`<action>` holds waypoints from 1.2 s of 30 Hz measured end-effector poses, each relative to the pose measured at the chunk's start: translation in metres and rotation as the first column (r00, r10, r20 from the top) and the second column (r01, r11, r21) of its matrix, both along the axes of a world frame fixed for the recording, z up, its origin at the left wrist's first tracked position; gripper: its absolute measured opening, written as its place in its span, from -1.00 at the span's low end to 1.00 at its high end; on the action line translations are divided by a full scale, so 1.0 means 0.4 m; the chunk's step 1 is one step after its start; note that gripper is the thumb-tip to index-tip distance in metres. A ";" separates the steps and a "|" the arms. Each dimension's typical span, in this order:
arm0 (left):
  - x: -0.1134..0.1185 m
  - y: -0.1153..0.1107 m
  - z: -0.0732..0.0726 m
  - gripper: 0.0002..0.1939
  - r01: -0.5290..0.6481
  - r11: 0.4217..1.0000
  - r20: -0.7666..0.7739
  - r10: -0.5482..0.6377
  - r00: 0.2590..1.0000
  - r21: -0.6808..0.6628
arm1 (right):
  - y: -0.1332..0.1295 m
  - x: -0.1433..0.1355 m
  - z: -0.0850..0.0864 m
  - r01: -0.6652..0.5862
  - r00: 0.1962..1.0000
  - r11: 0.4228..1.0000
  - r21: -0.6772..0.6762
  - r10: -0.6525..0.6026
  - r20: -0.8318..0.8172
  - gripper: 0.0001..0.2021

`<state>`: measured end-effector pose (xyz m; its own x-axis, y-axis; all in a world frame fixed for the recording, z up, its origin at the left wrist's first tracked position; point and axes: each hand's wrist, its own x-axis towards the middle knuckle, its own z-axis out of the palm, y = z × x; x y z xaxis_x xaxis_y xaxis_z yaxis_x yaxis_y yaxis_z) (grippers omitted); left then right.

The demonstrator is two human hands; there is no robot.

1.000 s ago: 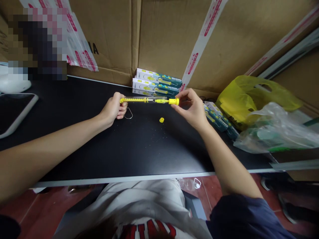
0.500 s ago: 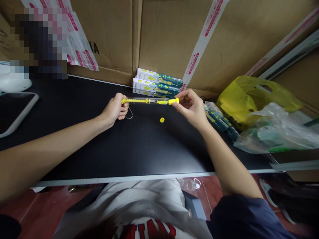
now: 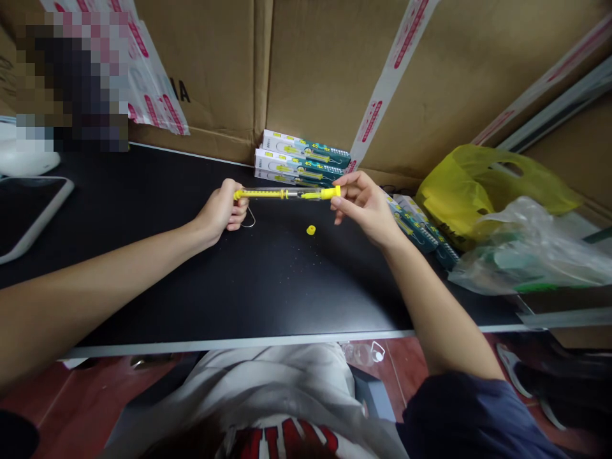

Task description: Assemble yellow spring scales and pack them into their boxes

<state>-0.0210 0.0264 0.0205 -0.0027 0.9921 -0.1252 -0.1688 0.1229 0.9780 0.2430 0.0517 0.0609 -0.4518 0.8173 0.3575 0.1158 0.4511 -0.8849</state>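
Observation:
A clear tube with yellow parts inside (image 3: 280, 194) is held level above the black table (image 3: 268, 293). My left hand (image 3: 226, 207) is closed around its left end, and a thin metal hook (image 3: 251, 218) hangs below those fingers. At the right end, my right hand (image 3: 356, 203) pinches the yellow end piece (image 3: 329, 192) between thumb and fingers. A small yellow cap (image 3: 311, 230) lies on the table below the tube.
Printed boxes (image 3: 301, 167) are stacked behind my hands, and more boxes (image 3: 415, 223) lie to the right. Beyond those are a yellow plastic bag (image 3: 454, 185) and a clear bag (image 3: 530, 255). A white-edged tray (image 3: 33, 210) is at the far left. Cardboard stands behind.
The yellow end piece has moved slightly left, further into the tube, along with my right fingertips. My left hand has stayed in place.

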 end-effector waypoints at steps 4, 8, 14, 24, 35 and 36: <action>-0.002 0.001 0.000 -0.66 0.009 1.000 0.022 -0.008 1.000 -0.019 | -0.002 0.008 0.006 -0.031 0.999 0.996 -0.078 0.028 -0.033 -0.59; -0.002 0.002 -0.002 -0.65 -0.003 1.000 0.043 0.004 0.999 -0.026 | 0.001 0.011 0.003 -0.017 1.000 0.996 -0.084 0.016 -0.019 -0.59; -0.002 0.004 0.000 -0.64 0.010 0.998 0.059 -0.007 0.998 -0.059 | 0.004 0.010 0.002 0.025 0.999 1.000 0.003 -0.025 0.022 -0.61; -0.001 -0.003 0.014 -0.64 0.000 0.997 0.063 0.004 0.998 -0.076 | -0.001 0.007 0.003 0.106 0.987 0.984 0.140 -0.121 0.102 -0.65; -0.004 0.001 0.004 -0.63 -0.013 1.000 0.039 0.014 0.999 -0.024 | -0.002 0.013 0.007 0.116 0.984 0.972 0.203 -0.141 0.110 -0.61; -0.004 0.001 0.003 -0.63 -0.016 1.000 0.035 0.017 0.999 -0.013 | -0.003 0.012 0.007 0.113 0.985 0.975 0.191 -0.136 0.107 -0.62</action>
